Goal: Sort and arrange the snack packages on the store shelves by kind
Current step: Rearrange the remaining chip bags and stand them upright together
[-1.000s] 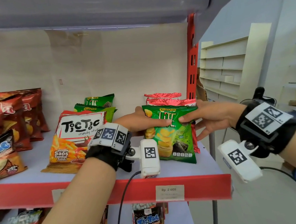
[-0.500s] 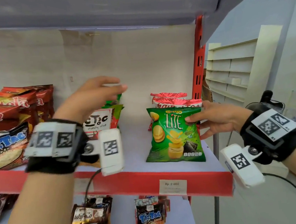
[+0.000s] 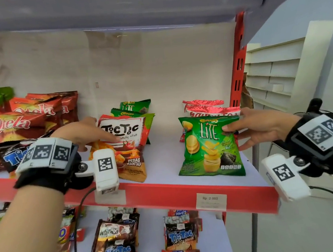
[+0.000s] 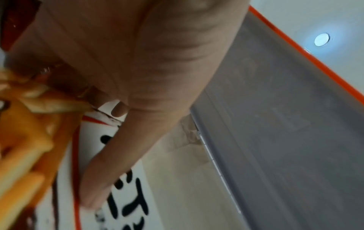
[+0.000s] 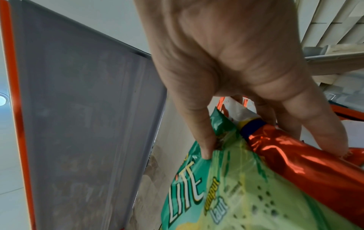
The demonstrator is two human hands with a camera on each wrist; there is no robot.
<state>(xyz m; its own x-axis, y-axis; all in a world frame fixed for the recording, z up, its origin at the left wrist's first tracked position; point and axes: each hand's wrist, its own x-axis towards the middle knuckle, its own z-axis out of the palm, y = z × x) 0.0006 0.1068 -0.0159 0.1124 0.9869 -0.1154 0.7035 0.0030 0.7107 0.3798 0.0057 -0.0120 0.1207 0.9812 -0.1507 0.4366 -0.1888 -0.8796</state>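
Observation:
A green Chitato Lite bag [image 3: 209, 148] stands upright at the right end of the upper shelf [image 3: 165, 158]. My right hand [image 3: 235, 121] pinches its top right corner, thumb [image 5: 197, 132] on the front and fingers behind, against a red foil bag [image 5: 295, 163]. A TicTic crunchy-stick bag [image 3: 126, 146] leans mid-shelf. My left hand [image 3: 100, 131] grips its upper left edge, the thumb [image 4: 102, 179] laid across the white label [image 4: 133, 202] and the fingers behind.
Two more green Lite bags [image 3: 135, 107] stand behind the TicTic bag. Red bags [image 3: 206, 107] sit behind the held Lite bag, next to the red upright [image 3: 237, 63]. Qtela bags [image 3: 27, 120] and a TicTac bag [image 3: 10, 154] fill the left. Mixed packs [image 3: 179, 237] lie on the lower shelf.
My left hand let go of the Lite bag, swung left and up, then came down onto the TicTic bag. My right hand kept its hold on the Lite bag.

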